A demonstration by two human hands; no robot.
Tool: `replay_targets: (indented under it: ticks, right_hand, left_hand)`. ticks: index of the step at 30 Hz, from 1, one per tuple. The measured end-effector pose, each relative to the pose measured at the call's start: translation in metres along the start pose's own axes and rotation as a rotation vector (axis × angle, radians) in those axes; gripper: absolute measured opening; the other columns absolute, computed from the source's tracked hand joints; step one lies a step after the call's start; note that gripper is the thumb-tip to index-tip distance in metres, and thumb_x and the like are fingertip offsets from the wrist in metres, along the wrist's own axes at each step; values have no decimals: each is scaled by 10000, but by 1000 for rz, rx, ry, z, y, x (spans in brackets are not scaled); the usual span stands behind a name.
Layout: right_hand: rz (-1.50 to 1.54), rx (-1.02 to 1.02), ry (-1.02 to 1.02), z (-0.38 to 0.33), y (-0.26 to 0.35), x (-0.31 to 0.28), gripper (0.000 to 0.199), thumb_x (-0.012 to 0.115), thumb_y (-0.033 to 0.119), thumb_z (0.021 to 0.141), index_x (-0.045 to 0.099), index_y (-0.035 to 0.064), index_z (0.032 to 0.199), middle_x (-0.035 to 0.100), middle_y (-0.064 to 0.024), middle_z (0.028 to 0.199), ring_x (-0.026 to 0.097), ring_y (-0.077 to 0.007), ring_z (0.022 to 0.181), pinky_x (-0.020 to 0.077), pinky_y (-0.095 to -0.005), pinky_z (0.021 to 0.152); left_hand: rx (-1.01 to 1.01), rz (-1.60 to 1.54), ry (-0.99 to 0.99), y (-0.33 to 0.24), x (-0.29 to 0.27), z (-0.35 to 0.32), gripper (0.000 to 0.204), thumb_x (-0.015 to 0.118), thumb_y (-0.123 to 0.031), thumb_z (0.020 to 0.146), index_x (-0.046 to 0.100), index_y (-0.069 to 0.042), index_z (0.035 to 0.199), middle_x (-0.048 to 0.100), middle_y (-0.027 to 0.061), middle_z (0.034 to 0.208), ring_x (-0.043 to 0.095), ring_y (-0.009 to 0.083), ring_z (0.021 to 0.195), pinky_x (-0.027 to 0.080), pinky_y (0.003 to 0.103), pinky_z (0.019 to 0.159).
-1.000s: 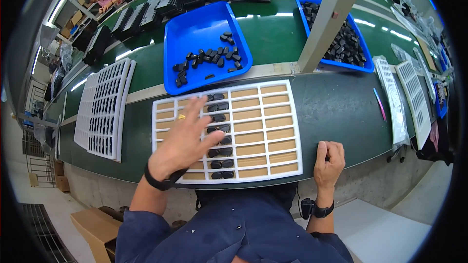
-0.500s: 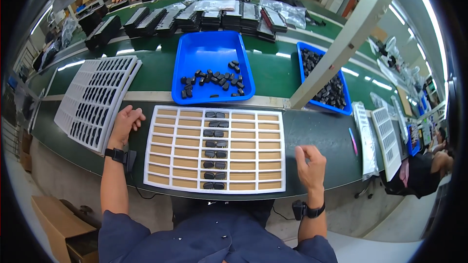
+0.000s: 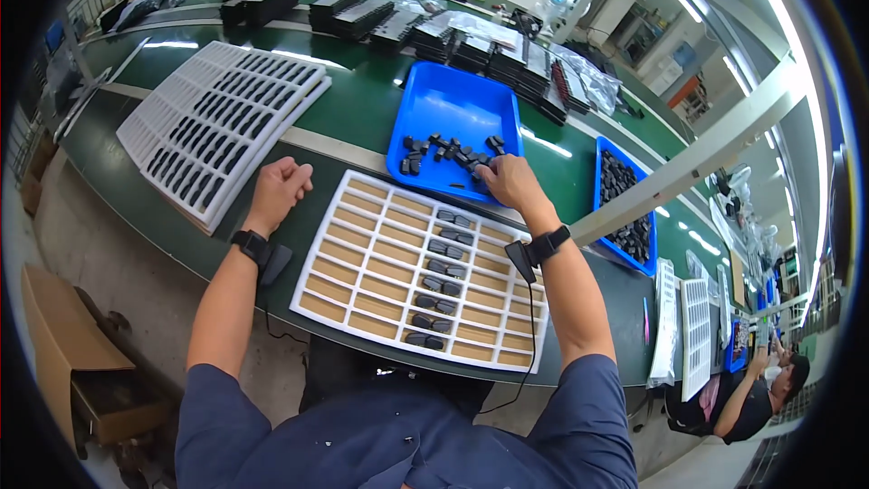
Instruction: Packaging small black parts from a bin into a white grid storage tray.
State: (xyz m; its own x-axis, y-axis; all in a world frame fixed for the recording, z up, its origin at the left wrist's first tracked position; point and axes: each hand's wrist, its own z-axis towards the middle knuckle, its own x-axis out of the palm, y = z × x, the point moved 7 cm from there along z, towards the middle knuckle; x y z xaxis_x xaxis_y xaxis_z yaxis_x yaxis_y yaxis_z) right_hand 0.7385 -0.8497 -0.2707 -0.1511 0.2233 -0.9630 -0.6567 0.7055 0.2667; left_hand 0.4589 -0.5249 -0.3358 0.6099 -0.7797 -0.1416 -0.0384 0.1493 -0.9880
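My right hand (image 3: pixel 514 183) reaches over the near right rim of a blue tray (image 3: pixel 457 91). Its bent fingertips are down among small black pieces (image 3: pixel 445 147), and whatever is between them is hidden. In front of me lies a white grid tray (image 3: pixel 360 297) with tan-bottomed cells. Black pieces (image 3: pixel 441 266) sit in pairs down its middle column; my right forearm and watch cover part of its right side. Just off the grid tray's far left corner, my left hand (image 3: pixel 281 190) hovers with fingers curled in, nothing visible in them.
Stacked white grid trays (image 3: pixel 204 81) with dark pieces stand at the left. A second blue tray (image 3: pixel 625 204) full of black pieces is at the right, behind a slanting white post (image 3: pixel 697 167). Dark flat stacks (image 3: pixel 471 45) line the back. Another person (image 3: pixel 760 389) is at far right.
My right hand has moved from beside the grid tray's right edge forward and left into the blue tray. My left hand stays near the grid tray's far left corner. The whole view has turned.
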Motion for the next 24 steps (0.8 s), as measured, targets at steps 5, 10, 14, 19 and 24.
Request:
replay_targets:
  ticks: [5,10,14,19,24]
  right_hand:
    - [-92,-2,-81,13,0,17,370,793,332,896,764,-37,897,739,-304,945,731,-462,906,604,-501,813]
    - [-25,-51,-184,11,-7,21,320,817,282,863,769,-30,913,740,-305,995,734,-460,926,609,-506,821]
    - [33,-53,-155,7,3,18,302,820,235,846,722,-46,893,734,-287,992,713,-467,928,582,-532,815]
    - [35,-59,-105,10,-23,23,261,800,193,832,725,-47,904,739,-277,974,715,-455,926,591,-493,823]
    - [312,-143,-255,-21,-20,-10,210,705,129,844,770,-19,977,760,-250,983,738,-440,875,610,-450,789]
  left_hand:
    - [24,28,24,4,3,2,323,698,-243,1019,611,-80,754,654,-13,702,517,34,571,380,212,503]
    - [32,61,25,8,6,2,319,684,-250,1036,628,-79,772,658,-14,714,517,34,574,385,208,509]
    - [44,101,17,9,2,1,323,678,-257,1046,632,-78,780,661,-14,724,519,34,579,387,206,514]
    - [54,117,11,6,17,0,294,675,-237,1051,634,-84,804,668,-9,749,533,43,603,397,207,531]
    - [57,150,0,5,10,-5,278,691,-229,1036,643,-70,812,677,-6,755,557,48,636,424,206,560]
